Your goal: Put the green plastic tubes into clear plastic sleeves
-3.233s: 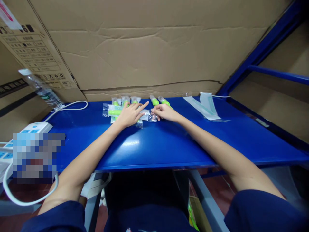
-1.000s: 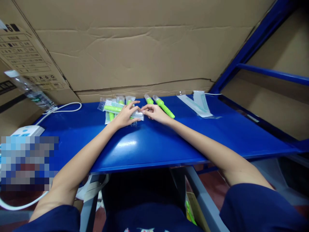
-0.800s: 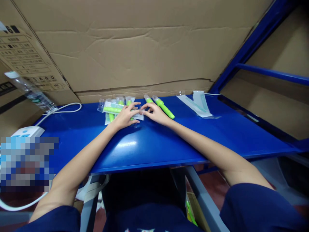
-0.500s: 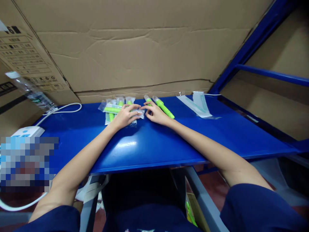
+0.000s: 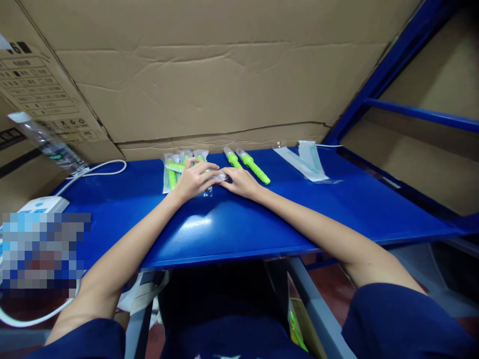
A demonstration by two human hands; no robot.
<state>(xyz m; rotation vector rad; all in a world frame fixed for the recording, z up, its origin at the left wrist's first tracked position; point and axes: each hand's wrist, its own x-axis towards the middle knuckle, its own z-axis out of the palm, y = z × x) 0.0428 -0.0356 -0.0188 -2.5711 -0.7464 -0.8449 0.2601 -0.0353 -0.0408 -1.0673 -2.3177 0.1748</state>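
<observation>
On the blue table (image 5: 262,214), my left hand (image 5: 194,178) lies curled over a clear plastic pouch (image 5: 214,175) that holds a green pen-like tube. My right hand (image 5: 240,181) pinches the right end of that same pouch, fingers closed. Several more pouched green tubes (image 5: 172,172) lie just left of my left hand. Two bare green tubes (image 5: 251,166) lie beyond my right hand, near the cardboard wall.
Empty flat pouches (image 5: 309,162) lie at the back right. A white cable (image 5: 98,169) and power strip (image 5: 41,203) sit at the left, with a plastic bottle (image 5: 48,143) leaning there. Cardboard boxes (image 5: 224,80) close off the back; a blue rack frame (image 5: 392,60) rises on the right.
The pouch that lay crosswise on the pile now sits gathered under my left hand. My right hand has closed onto the pouch's right end. Both arms stay in place.
</observation>
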